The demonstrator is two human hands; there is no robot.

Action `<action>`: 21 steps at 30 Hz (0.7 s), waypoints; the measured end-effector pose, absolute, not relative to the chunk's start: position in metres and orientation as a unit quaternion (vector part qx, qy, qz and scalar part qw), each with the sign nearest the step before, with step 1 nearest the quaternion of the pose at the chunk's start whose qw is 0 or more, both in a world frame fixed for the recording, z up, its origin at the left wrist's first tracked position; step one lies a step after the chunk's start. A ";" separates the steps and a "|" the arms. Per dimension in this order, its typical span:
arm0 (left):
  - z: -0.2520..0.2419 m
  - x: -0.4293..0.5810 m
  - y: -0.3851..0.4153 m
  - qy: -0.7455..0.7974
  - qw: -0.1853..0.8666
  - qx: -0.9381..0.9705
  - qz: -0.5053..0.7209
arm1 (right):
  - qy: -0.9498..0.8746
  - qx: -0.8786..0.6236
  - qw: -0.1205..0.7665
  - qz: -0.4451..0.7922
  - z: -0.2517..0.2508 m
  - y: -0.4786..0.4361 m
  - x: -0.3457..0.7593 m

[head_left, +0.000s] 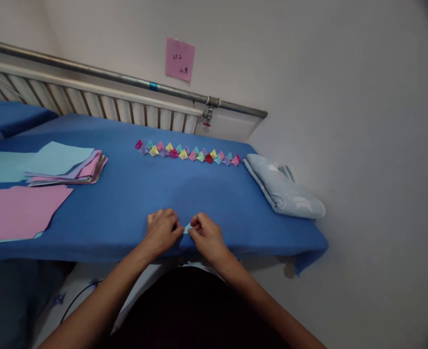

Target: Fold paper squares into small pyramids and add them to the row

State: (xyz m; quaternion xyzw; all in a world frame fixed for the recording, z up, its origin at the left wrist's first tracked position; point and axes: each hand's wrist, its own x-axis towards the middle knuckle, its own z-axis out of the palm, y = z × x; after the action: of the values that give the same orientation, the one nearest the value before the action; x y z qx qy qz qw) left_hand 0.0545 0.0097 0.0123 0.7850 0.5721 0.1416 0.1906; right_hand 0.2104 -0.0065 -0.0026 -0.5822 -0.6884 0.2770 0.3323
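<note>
Between my two hands, near the front edge of the blue-covered table, is a small piece of light blue folded paper [187, 228]. My right hand [207, 235] pinches its right side between thumb and fingers. At its left end, my left hand [163, 229] is closed with thumb and forefinger together on the paper; the other fingers are curled. The fingers hide much of the paper, so its full shape cannot be made out. Beyond the hands, small folded paper pieces [183, 154] in many colours lie in two staggered rows.
On the left lie a stack of coloured paper [64, 160] and pink sheets [21, 213]. A folded light blue cloth [283, 189] rests at the right end of the blue tablecloth [126, 203]. Behind stand a radiator [123, 110] and pipe; a pink note [179, 59] is on the wall.
</note>
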 end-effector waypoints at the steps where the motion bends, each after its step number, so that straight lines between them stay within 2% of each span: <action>1: 0.012 0.054 0.010 0.570 0.190 0.786 0.145 | -0.689 -0.583 0.331 0.276 -0.002 -0.007 0.210; 11: 0.011 0.053 0.005 0.557 0.172 0.785 0.208 | -0.691 -0.594 0.320 0.260 0.005 -0.006 0.208; 16: 0.010 0.064 -0.024 0.508 0.090 0.815 0.263 | -0.707 -0.550 0.368 0.250 0.012 -0.004 0.208; 18: -0.008 0.073 -0.030 0.435 0.042 0.820 0.370 | -0.713 -0.528 0.386 0.253 0.009 -0.001 0.210; 21: -0.049 0.087 -0.021 0.413 -0.102 0.776 0.466 | -0.694 -0.541 0.381 0.285 0.001 0.006 0.214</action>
State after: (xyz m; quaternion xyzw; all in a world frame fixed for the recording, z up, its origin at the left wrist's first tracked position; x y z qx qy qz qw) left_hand 0.0867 -0.0214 -0.0490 0.7761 0.4125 0.4661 -0.1016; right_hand 0.2145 0.0063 0.0013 -0.5408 -0.6939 0.2850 0.3805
